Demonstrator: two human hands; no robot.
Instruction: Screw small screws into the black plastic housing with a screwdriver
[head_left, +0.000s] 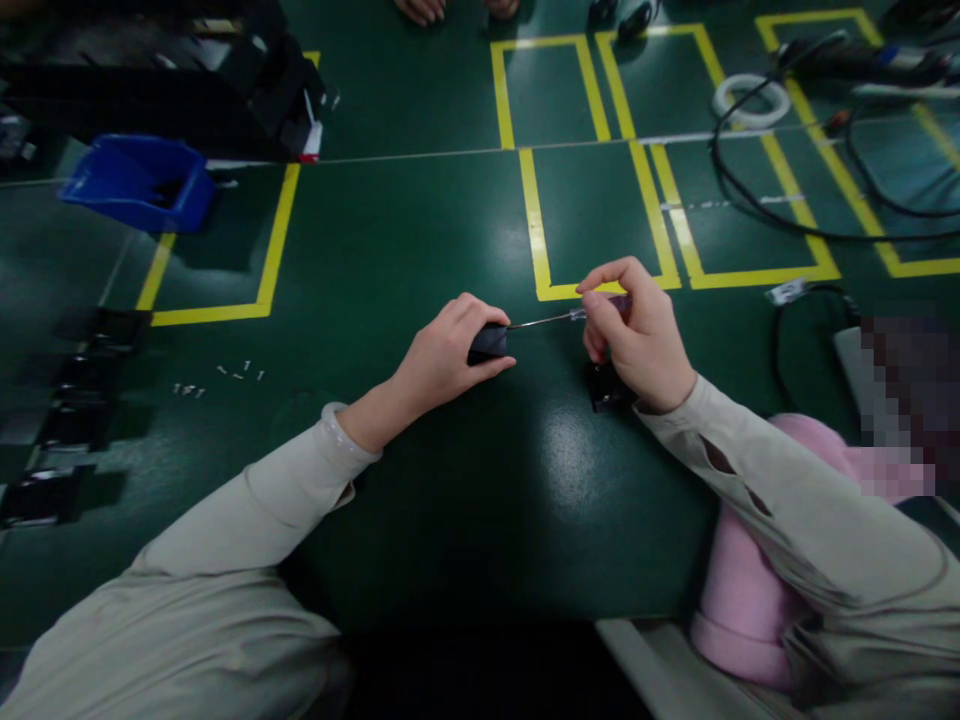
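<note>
My left hand [457, 345] is closed around a small black block-shaped part [488, 344] at the middle of the green table. In my right hand [630, 330] is a screwdriver [576, 315] with a clear handle and a thin metal shaft. The shaft points left, and its tip meets the upper right edge of the black part; whether a screw sits there is too small to tell. Just below my right hand lies another small black part [601, 388], partly covered by the hand. Several small screws [238, 375] are scattered on the table to the left of my left hand.
Several black parts [75, 410] stand in a row at the left edge. Behind them are a blue bin [142, 180] and a large black rack [165, 90]. Cables [720, 160] and a white ring [751, 101] lie at the right. Another person's hands [424, 10] show at the far edge.
</note>
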